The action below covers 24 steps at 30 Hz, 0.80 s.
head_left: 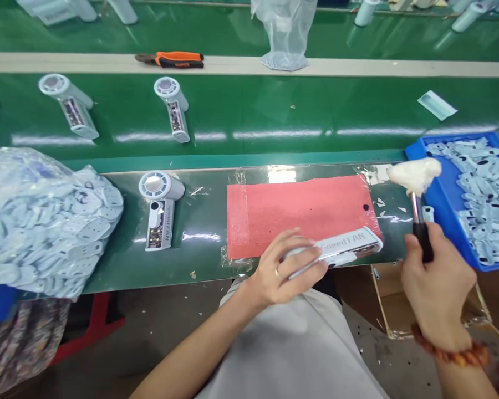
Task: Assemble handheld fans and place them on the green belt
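Note:
My left hand (pixel 289 266) is wrapped around a white handheld fan (pixel 345 244) with lettering on its side, held at the front edge of a red mat (pixel 299 213). The fan's head end is hidden under my fingers. In my right hand (pixel 436 282) is a hammer (pixel 416 177) by its black handle, its head wrapped in white material and raised at the mat's right. Left of the mat lies another handheld fan (pixel 160 210) with its circuit board exposed.
A blue tray (pixel 441 194) of small light-blue parts stands at right, and a clear bag (pixel 54 221) of similar parts at left. Two more open fans (pixel 172 108) lie on the green conveyor (pixel 249 116). Pliers (pixel 170 59) rest on the far ledge. A cardboard box (pixel 395 310) stands below.

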Each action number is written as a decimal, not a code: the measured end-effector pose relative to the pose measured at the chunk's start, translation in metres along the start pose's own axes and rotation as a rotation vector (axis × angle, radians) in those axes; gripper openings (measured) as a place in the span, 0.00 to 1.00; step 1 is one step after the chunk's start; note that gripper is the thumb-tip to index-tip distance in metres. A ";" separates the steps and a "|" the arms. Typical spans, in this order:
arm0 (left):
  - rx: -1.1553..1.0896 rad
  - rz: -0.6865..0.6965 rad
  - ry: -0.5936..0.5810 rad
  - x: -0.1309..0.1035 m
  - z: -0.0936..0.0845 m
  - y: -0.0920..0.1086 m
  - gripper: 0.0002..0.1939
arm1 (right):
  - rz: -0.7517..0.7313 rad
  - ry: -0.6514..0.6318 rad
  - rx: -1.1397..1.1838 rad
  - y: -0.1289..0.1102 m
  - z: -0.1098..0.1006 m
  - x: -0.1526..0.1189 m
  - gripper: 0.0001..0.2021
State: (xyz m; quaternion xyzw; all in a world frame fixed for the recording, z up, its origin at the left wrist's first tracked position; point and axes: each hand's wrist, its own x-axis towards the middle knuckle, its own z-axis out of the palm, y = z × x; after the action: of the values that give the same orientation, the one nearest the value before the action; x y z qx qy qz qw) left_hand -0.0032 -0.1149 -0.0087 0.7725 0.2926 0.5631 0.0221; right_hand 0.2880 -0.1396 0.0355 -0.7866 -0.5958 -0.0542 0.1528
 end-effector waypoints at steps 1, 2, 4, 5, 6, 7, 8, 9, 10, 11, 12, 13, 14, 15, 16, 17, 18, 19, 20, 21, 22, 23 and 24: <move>-0.005 0.035 -0.003 -0.001 -0.004 0.002 0.10 | -0.011 0.013 0.002 0.010 0.007 0.012 0.25; -0.013 0.059 -0.018 -0.001 -0.008 0.004 0.10 | -0.025 0.003 0.014 0.018 0.015 0.022 0.25; -0.022 0.084 -0.051 -0.003 -0.013 0.007 0.12 | -0.052 -0.015 0.044 0.030 0.027 0.031 0.23; -0.025 0.091 -0.057 -0.005 -0.014 0.008 0.12 | -0.059 -0.020 0.061 0.032 0.029 0.032 0.23; -0.027 0.095 -0.057 -0.006 -0.015 0.008 0.12 | -0.062 -0.017 0.071 0.030 0.029 0.030 0.23; -0.030 0.099 -0.062 -0.008 -0.015 0.009 0.12 | -0.063 -0.008 0.100 0.026 0.025 0.027 0.23; -0.038 0.108 -0.074 -0.010 -0.015 0.008 0.12 | -0.067 0.005 0.161 0.019 0.019 0.022 0.23; -0.054 0.121 -0.094 -0.011 -0.014 0.008 0.13 | -0.090 0.004 0.255 0.010 0.010 0.018 0.22; -0.077 0.135 -0.117 -0.012 -0.014 0.007 0.13 | -0.148 -0.036 0.368 0.000 -0.001 0.014 0.20; -0.100 0.153 -0.141 -0.012 -0.013 0.007 0.13 | -0.243 -0.125 0.487 -0.010 -0.011 0.010 0.19; -0.118 0.176 -0.158 -0.011 -0.012 0.007 0.13 | -0.375 -0.266 0.571 -0.019 -0.022 0.006 0.19; -0.132 0.199 -0.165 -0.009 -0.012 0.006 0.12 | -0.496 -0.413 0.625 -0.027 -0.030 0.003 0.19; -0.140 0.210 -0.169 -0.007 -0.012 0.007 0.11 | -0.590 -0.548 0.634 -0.034 -0.036 0.000 0.21; -0.142 0.206 -0.181 -0.004 -0.012 0.008 0.10 | -0.643 -0.644 0.628 -0.038 -0.039 -0.004 0.22; -0.140 0.180 -0.200 -0.001 -0.013 0.009 0.10 | -0.654 -0.685 0.625 -0.041 -0.040 -0.008 0.23; -0.136 0.134 -0.236 0.002 -0.014 0.010 0.09 | -0.642 -0.680 0.628 -0.042 -0.039 -0.012 0.23; -0.129 0.078 -0.286 0.004 -0.016 0.012 0.09 | -0.630 -0.651 0.639 -0.042 -0.036 -0.017 0.22; -0.120 0.026 -0.350 0.006 -0.019 0.013 0.10 | -0.624 -0.613 0.652 -0.042 -0.032 -0.021 0.22; -0.110 -0.006 -0.412 0.009 -0.023 0.014 0.12 | -0.628 -0.574 0.668 -0.042 -0.028 -0.025 0.22; -0.095 -0.021 -0.472 0.012 -0.027 0.013 0.15 | -0.637 -0.531 0.686 -0.043 -0.023 -0.029 0.22; -0.074 -0.028 -0.531 0.015 -0.032 0.012 0.17 | -0.650 -0.486 0.701 -0.044 -0.019 -0.030 0.24; -0.050 -0.028 -0.586 0.020 -0.037 0.009 0.19 | -0.668 -0.439 0.710 -0.047 -0.015 -0.031 0.26; -0.020 -0.036 -0.635 0.026 -0.041 0.004 0.20 | -0.687 -0.393 0.711 -0.051 -0.011 -0.029 0.27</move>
State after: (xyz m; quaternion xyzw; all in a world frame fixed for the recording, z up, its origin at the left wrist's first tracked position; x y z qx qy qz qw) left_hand -0.0324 -0.1180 0.0299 0.9041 0.2791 0.2963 0.1302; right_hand 0.2318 -0.1575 0.0469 -0.4412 -0.8180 0.2527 0.2688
